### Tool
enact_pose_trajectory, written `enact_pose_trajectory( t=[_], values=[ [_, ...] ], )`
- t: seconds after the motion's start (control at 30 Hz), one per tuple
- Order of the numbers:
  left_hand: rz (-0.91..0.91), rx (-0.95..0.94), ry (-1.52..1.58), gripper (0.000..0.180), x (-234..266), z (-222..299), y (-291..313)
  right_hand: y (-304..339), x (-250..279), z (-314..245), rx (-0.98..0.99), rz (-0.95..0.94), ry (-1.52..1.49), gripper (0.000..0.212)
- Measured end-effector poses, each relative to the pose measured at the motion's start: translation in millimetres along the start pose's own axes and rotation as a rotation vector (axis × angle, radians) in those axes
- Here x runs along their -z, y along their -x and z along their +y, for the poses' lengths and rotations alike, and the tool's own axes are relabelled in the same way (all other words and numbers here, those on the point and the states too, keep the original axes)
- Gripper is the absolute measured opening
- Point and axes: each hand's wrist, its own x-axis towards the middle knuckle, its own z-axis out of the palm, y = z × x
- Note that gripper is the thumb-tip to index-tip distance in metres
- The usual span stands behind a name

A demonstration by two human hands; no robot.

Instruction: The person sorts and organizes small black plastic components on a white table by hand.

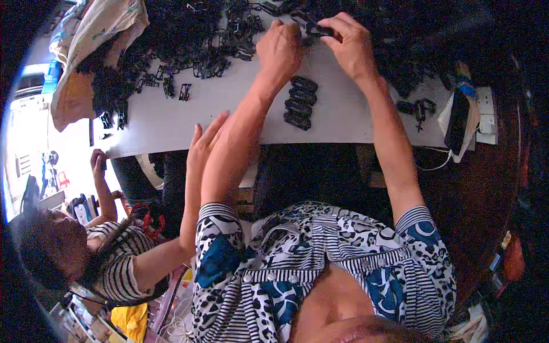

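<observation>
Both my hands are over the far part of the white table (229, 123). My left hand (279, 51) is closed, fingers curled beside the dark heap; what they grip is hidden. Just to its right, my right hand (350, 48) pinches a small black plastic part (325, 31) between thumb and fingers. Another dark piece (303, 22) lies between the two hands, too dim to name. Below them, several black oblong parts (300, 103) sit in a short column. A large heap of black plastic frames (211, 43) spreads behind and left of my hands.
At the left, a person in a striped shirt (123, 263) has one hand (207, 137) by my left forearm. A crumpled bag (94, 43) stands at the far left. On the right are loose black pieces (420, 108), a dark slab in white wrapping (457, 120) and a white power strip (487, 114).
</observation>
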Motion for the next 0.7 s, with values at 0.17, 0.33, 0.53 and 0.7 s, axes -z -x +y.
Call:
enact_pose_trajectory(
  t=[0.17, 0.33, 0.53, 0.7],
  values=[
    [-0.243, -0.056, -0.075, 0.019, -14, -34, -27, -7, 4, 4, 0.034, 0.012, 0.031, 0.030],
    [-0.288, -0.293, 0.045, 0.040, -8, -51, -40, -8, 11, 3, 0.064, 0.067, 0.008, 0.028],
    [-0.316, -0.319, 0.027, 0.029, -17, -37, -35, -1, 10, -3, 0.125, 0.060, 0.017, 0.028],
    [-0.327, -0.448, -0.112, 0.022, 1, -30, -36, 5, 9, -5, 0.082, -0.011, 0.032, 0.028]
  ],
)
